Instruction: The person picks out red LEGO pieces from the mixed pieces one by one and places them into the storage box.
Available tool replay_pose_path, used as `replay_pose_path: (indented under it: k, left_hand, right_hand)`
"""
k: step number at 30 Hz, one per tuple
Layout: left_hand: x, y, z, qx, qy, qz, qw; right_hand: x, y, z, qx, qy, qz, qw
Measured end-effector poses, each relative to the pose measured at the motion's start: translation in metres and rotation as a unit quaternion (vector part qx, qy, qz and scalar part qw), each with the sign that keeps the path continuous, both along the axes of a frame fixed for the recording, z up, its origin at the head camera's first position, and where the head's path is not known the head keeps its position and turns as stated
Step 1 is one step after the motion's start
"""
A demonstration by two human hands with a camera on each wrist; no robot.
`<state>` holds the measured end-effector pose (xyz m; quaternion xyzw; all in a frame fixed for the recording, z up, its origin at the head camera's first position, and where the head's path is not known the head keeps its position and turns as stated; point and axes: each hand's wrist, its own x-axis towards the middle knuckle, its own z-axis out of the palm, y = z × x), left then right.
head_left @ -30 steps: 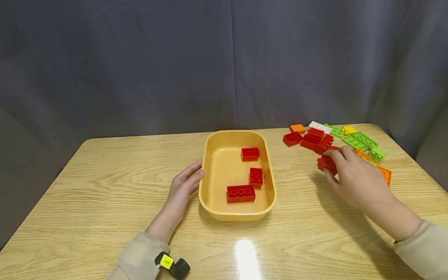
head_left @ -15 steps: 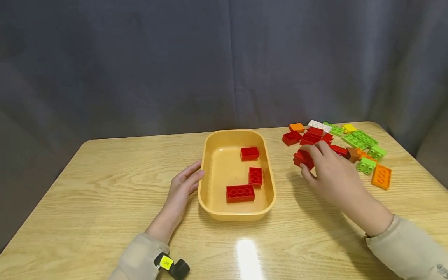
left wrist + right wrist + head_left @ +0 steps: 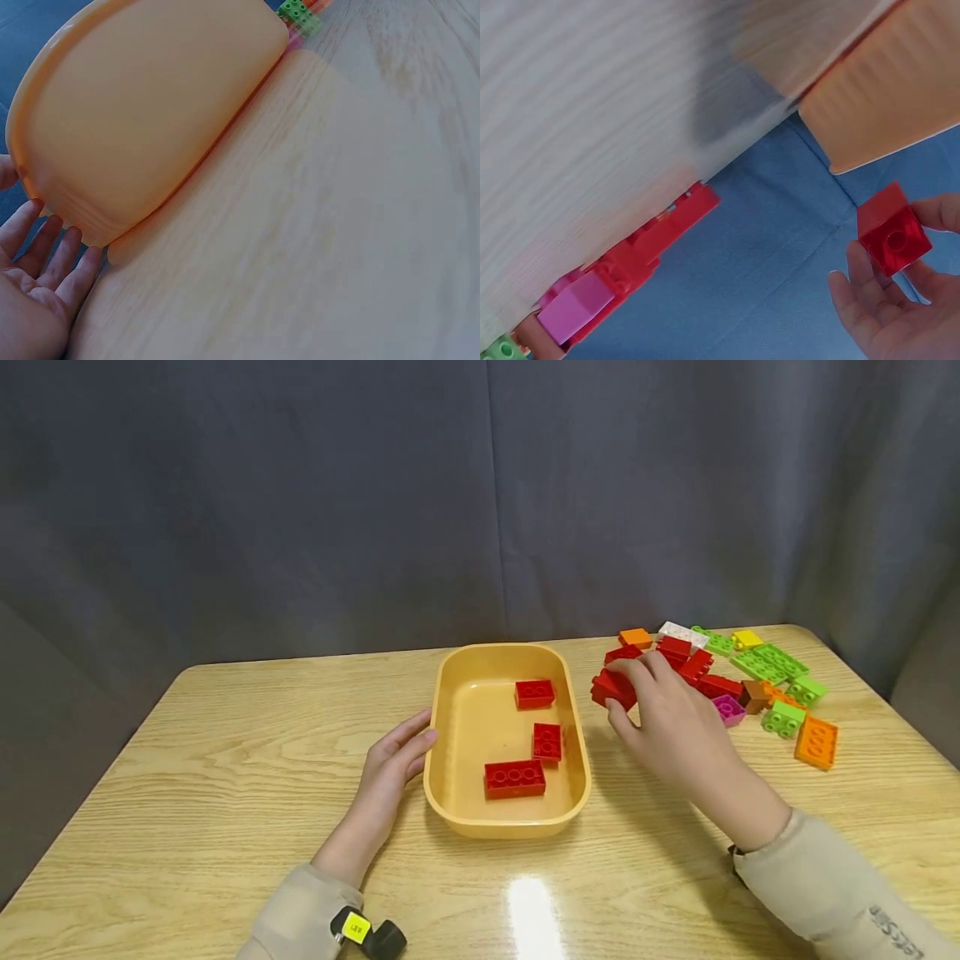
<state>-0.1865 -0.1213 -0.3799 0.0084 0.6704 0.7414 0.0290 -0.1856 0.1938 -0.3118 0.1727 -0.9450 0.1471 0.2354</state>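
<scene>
Between the thumb and fingers of my right hand (image 3: 671, 722) is a red toy brick (image 3: 612, 689), held up over the table just right of the yellow bin (image 3: 508, 823). The right wrist view shows the same brick (image 3: 892, 236) with its hollow underside facing the camera. Straight fingers of my left hand (image 3: 390, 764) touch the bin's left wall; in the left wrist view the fingertips lie along its end. Inside the bin are a red brick (image 3: 534, 695) toward the back, a small red brick (image 3: 547, 742) at the right and a longer red brick (image 3: 514, 779) nearer the front.
A loose pile of bricks lies at the back right: several red ones, an orange brick (image 3: 635, 638), a white brick (image 3: 683, 634), a purple brick (image 3: 728, 710), a brown brick (image 3: 753, 697) and several green ones. A dark curtain (image 3: 337, 510) hangs behind the table (image 3: 225, 793).
My right hand has carried the red brick leftward from the pile toward the bin, uncovering the purple, brown and green bricks. The left hand and the bin stay in place.
</scene>
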Motion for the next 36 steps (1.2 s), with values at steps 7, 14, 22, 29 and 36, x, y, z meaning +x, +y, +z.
replay_pose_path:
  k: [7,14,22,29,36]
  left_hand:
    - [0.000,0.000,-0.001,-0.004,0.000,0.003,1.0000]
    - [0.000,-0.001,-0.001,-0.004,-0.003,-0.001,1.0000]
    - [0.001,-0.001,-0.001,-0.006,-0.005,0.000,1.0000]
    - [0.001,0.001,-0.001,-0.002,-0.006,0.003,1.0000]
    - [0.000,0.000,-0.001,0.000,-0.002,0.003,1.0000]
  right_hand:
    - [-0.006,-0.010,0.005,-0.022,0.003,0.010,0.9997]
    - [-0.016,-0.021,0.009,-0.034,-0.004,0.027,0.9990]
    - [-0.029,-0.034,0.015,-0.048,-0.039,0.044,0.9972]
    - [-0.038,-0.040,0.013,-0.051,-0.024,0.064,0.9964]
    - [-0.051,-0.041,0.012,-0.048,-0.062,0.079,0.9938]
